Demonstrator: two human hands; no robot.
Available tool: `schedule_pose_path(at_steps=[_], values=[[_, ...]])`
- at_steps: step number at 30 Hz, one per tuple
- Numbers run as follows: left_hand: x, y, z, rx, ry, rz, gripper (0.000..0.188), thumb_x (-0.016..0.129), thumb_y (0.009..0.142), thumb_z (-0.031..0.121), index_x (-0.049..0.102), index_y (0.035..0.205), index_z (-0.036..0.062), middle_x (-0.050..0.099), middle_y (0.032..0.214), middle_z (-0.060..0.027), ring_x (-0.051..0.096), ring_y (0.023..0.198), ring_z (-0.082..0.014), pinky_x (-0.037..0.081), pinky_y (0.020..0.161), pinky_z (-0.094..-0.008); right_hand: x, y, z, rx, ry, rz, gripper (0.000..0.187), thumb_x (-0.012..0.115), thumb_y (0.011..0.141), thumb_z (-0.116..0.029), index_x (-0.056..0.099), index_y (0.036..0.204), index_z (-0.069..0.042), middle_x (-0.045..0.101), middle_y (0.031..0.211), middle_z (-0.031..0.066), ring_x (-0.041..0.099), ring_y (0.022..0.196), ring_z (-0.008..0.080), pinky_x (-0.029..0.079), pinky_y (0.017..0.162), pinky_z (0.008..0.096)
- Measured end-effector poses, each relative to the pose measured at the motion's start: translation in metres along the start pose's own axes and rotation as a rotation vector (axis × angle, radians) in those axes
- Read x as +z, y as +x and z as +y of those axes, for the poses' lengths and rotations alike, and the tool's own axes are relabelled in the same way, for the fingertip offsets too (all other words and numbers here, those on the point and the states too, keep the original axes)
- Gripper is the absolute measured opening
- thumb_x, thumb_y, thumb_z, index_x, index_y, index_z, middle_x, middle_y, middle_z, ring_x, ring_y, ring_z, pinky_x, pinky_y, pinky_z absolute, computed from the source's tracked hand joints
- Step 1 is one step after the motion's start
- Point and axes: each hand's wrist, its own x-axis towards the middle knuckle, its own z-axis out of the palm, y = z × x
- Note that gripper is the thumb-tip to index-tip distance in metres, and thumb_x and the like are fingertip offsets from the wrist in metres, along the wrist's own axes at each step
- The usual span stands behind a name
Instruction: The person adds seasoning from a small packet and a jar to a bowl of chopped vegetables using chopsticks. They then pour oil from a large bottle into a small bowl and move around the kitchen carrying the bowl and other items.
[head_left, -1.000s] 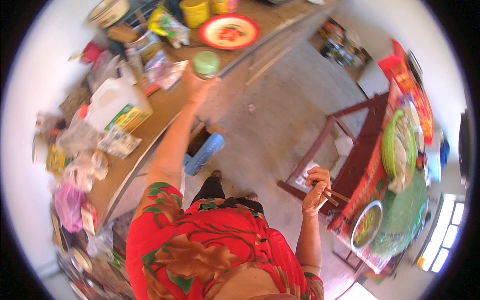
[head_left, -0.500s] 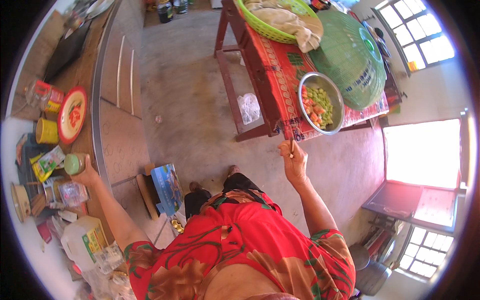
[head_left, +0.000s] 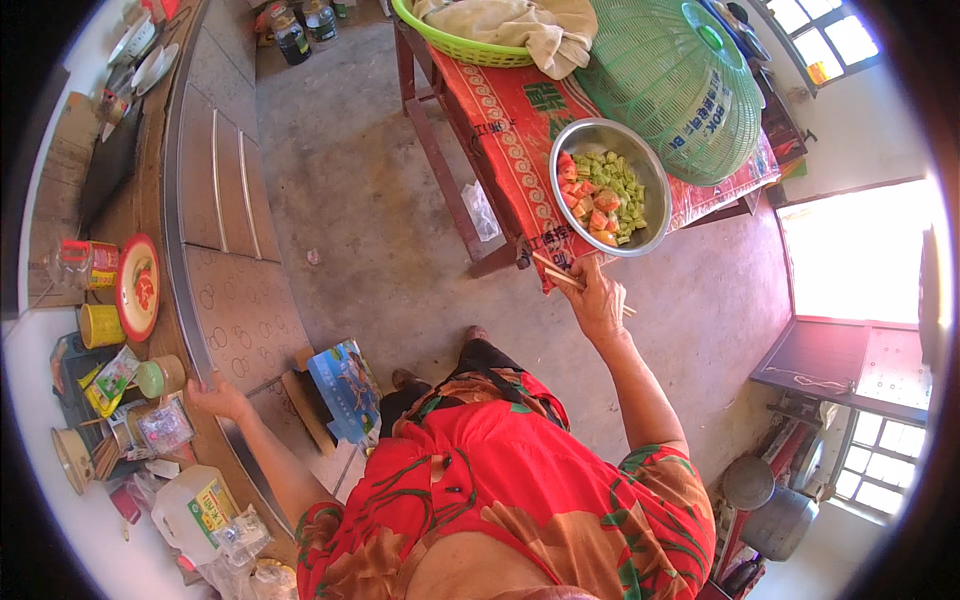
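My left hand (head_left: 217,396) is at the counter's edge, open and holding nothing. Just beyond its fingertips, a jar with a green lid (head_left: 160,378) stands on the counter, apart from the hand. A pair of wooden chopsticks (head_left: 552,268) is in my right hand (head_left: 598,303), whose fingers are closed round them. Beyond that hand, near the corner of a red-covered table (head_left: 485,125), sits a steel bowl (head_left: 655,195). It contains chopped green vegetable (head_left: 622,185) and orange-red chunks (head_left: 577,190).
A green mesh food cover (head_left: 690,95) and a lime-green basket (head_left: 470,50) with cloth share the table. Along the left counter are a red-rimmed plate (head_left: 150,255), a yellow tin (head_left: 100,326), seasoning packets and a large plastic jug (head_left: 190,510). A blue carton (head_left: 345,390) stands on the floor.
My left hand has let go of the green-lidded jar, which now stands on the counter, and has drawn back rightward. The chopsticks in my right hand now lie more sideways. The view has shifted.
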Motion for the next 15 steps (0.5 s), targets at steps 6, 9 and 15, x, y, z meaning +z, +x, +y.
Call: schedule_pose_path(at_steps=[6, 9, 15], values=[[0.002, -0.025, 0.008, -0.041, -0.135, -0.179, 0.040, 0.063, 0.077, 0.004, 0.050, 0.114, -0.0006, 0.055, 0.109, -0.0128, 0.056, 0.095, -0.0220, 0.046, 0.083, -0.0328, -0.009, -0.001, -0.001, 0.042, 0.057, -0.091, 0.045, 0.070, 0.075, -0.024, 0.051, 0.115, -0.014, 0.062, 0.082, 0.0099, 0.062, 0.067, 0.0276, 0.047, 0.055, 0.0387], [-0.001, -0.024, 0.021, 0.046, -0.120, -0.181, 0.038, 0.061, 0.078, 0.003, 0.051, 0.114, 0.0004, 0.057, 0.105, -0.0112, 0.056, 0.095, -0.0209, 0.046, 0.084, -0.0317, -0.010, 0.001, 0.007, 0.051, 0.083, -0.157, 0.046, 0.068, 0.074, -0.020, 0.050, 0.117, -0.016, 0.063, 0.094, 0.0104, 0.063, 0.074, 0.0298, 0.048, 0.058, 0.0396], [-0.039, -0.016, 0.039, 0.097, 0.010, -0.121, 0.035, 0.059, 0.078, 0.003, 0.053, 0.113, 0.0026, 0.058, 0.100, -0.0104, 0.055, 0.091, -0.0197, 0.045, 0.081, -0.0312, 0.001, 0.006, 0.012, -0.069, -0.049, -0.270, 0.051, 0.060, 0.076, -0.011, 0.044, 0.124, -0.016, 0.062, 0.100, 0.0097, 0.062, 0.080, 0.0302, 0.046, 0.061, 0.0445]])
